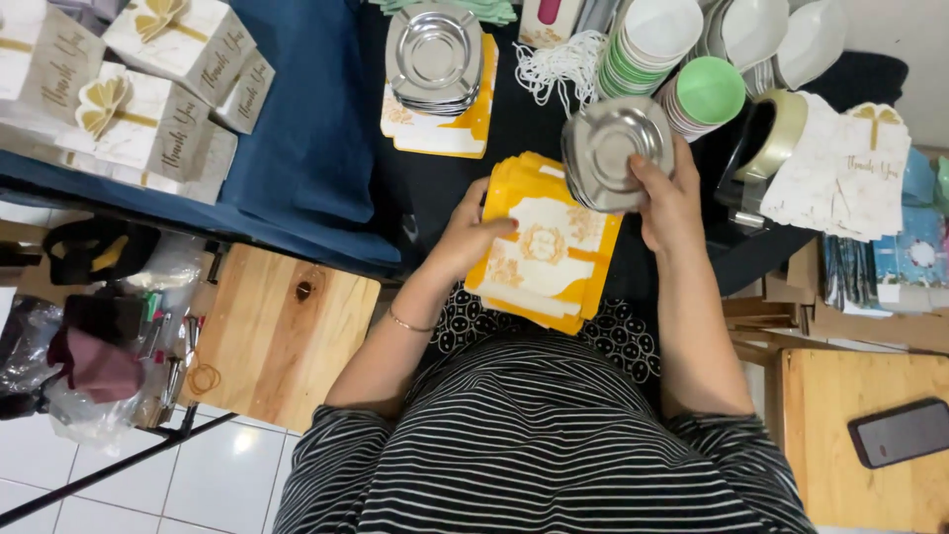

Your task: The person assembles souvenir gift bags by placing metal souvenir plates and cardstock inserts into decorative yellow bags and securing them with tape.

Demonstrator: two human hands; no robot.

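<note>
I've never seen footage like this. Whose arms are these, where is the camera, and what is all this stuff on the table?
There is no machine here: these are a person's own two bare arms. The one picture comes from a camera worn on the head, looking down, so you see the striped shirt at the bottom. The right hand holds a small stack of shiny metal dishes up in the air. The left hand rests on a pile of flat yellow and white cards lying on the dark table. Further back lie another stack of metal dishes, stacked green and white bowls, white cords and a tape roll. White gift boxes sit at the left, and a phone lies on a wooden stool at the right.
</note>
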